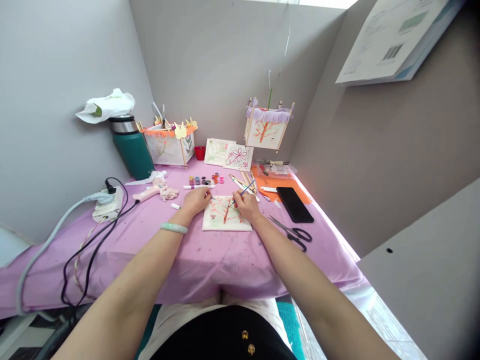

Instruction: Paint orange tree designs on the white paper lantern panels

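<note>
A white painted panel (227, 226) lies flat on the table, showing a red-brown tree trunk with orange branches and green marks. Over its upper right part, my right hand (245, 205) is closed on a thin blue paintbrush (247, 187), whose handle slants up to the right. My left hand (197, 201) is at the panel's upper left corner with curled fingers pressed together. Whatever is between those fingertips is too small to make out. Small paint pots (202, 180) and a white marker (198, 187) lie just beyond my hands. A marker cap (175, 206) is beside my left wrist.
Black-handled scissors (292, 232) and a phone (295, 205) lie right of my forearm. Behind stand a teal bottle (133, 150), a paper-sided box (165, 147) and two drawn cards (238, 157). A paper lantern (268, 127) hangs above. Cables run from a power strip (108, 205) at left.
</note>
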`<state>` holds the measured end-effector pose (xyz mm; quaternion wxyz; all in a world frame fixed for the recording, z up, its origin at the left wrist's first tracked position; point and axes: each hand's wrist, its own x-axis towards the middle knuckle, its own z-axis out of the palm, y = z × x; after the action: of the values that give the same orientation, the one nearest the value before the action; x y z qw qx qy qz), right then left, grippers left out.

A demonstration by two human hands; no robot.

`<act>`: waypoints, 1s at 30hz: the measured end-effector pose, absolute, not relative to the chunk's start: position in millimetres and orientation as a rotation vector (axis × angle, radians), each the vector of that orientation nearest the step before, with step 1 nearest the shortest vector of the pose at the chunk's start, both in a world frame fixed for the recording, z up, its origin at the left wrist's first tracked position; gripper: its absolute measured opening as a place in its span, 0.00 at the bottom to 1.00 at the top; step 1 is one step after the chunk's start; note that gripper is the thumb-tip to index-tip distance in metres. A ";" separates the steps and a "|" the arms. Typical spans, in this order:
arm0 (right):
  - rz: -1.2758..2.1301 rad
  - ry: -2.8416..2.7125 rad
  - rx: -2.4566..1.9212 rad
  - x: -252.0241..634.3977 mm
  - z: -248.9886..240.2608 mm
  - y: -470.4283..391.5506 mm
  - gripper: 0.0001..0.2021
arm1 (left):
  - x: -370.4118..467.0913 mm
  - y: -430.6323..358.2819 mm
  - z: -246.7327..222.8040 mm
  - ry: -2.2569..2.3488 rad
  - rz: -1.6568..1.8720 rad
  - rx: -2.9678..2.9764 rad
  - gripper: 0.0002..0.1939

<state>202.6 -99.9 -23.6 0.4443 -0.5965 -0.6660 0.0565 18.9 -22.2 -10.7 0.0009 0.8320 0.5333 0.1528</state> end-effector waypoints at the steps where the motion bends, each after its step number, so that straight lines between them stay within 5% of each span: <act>1: 0.134 -1.647 -1.472 203.0 -24.6 -99.3 0.15 | 18.7 -22.8 -10.8 1.680 0.486 2.614 0.16; 30: 0.034 -1.600 -1.473 207.4 -25.5 -94.1 0.13 | 14.4 -14.5 -14.9 1.584 0.565 2.668 0.15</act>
<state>207.4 -94.1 -25.5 0.4646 -0.5996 -0.6515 0.0138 14.4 -14.5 -14.9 -0.0060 0.8459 0.5024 0.1790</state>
